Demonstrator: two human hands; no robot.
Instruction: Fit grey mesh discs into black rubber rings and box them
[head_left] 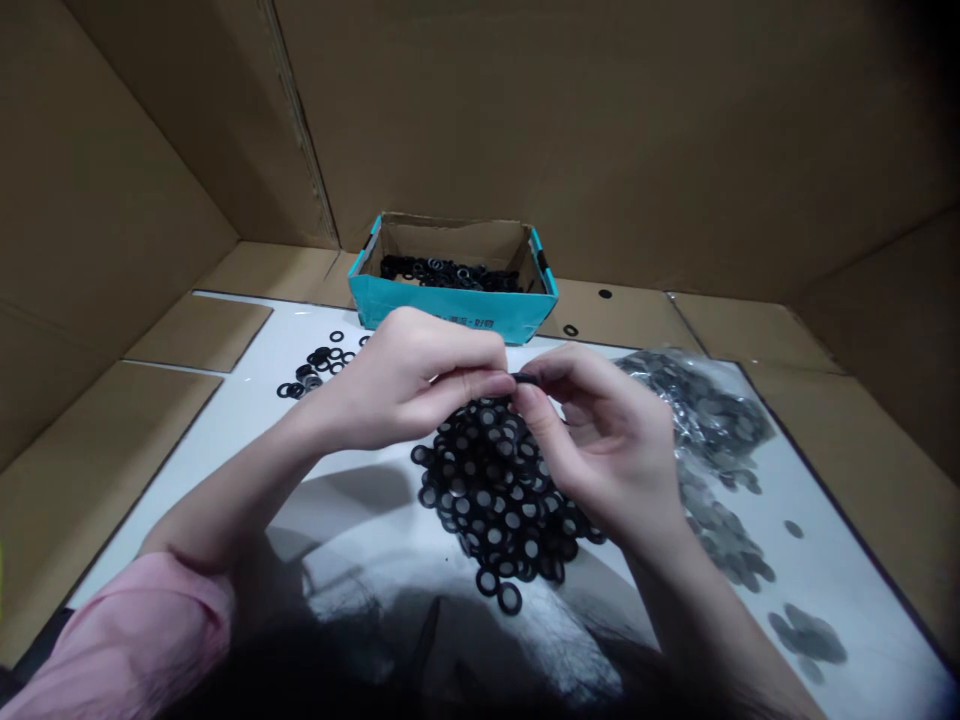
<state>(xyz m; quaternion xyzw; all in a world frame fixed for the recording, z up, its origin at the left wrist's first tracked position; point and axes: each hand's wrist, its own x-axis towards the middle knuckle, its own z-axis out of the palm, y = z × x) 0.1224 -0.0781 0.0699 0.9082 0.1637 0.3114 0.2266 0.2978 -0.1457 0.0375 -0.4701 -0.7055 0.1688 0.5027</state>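
My left hand (pixel 427 375) and my right hand (pixel 607 430) meet above the pile, fingers pinched together. A small black ring (pixel 529 379) shows edge-on between their fingertips, mostly hidden by the thumbs and fingers. Right below lies a heap of black rings with grey centres (pixel 514 500), spread on the white board. Beyond my left forearm are several loose black rings (pixel 322 362) with open middles. Thin grey discs (pixel 724 535) lie scattered to the right of my right hand.
Behind my hands stands a turquoise-sided open box (pixel 450 305) with black rings inside. A clear plastic bag (pixel 705 400) of grey discs lies at the right. More discs (pixel 810 635) are near the white board's (pixel 885 610) right edge. Cardboard walls (pixel 600 130) enclose the work area.
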